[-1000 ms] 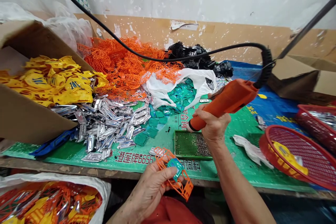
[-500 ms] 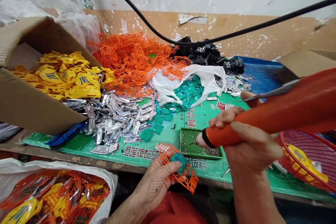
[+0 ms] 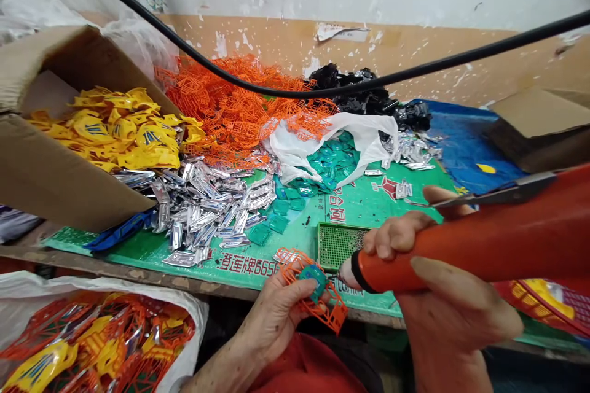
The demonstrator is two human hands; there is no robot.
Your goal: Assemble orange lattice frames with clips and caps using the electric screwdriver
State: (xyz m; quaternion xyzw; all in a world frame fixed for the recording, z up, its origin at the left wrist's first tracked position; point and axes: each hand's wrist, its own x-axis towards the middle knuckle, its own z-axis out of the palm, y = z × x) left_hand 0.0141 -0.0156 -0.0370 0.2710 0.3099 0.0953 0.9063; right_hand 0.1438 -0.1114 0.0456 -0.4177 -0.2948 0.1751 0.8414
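The orange lattice frame (image 3: 334, 313) sits just over the front edge of the tabletop (image 3: 369, 209), held up in the left hand (image 3: 276, 319), whose grip is pressed together on it. A teal piece (image 3: 312, 279) shows inside the frame. The right hand (image 3: 454, 304) has its grip closed round an orange corded tool (image 3: 461, 252), and the pale tip (image 3: 346, 274) comes right beside the teal piece — touching or not, I can't tell. A firm pinch and a steady tip look like what matters most here — any wobble could knock the frame. Just behind lies a green perforated tray (image 3: 338, 244), with heaps of teal pieces (image 3: 329, 166) and silver pieces (image 3: 207, 215) beyond.
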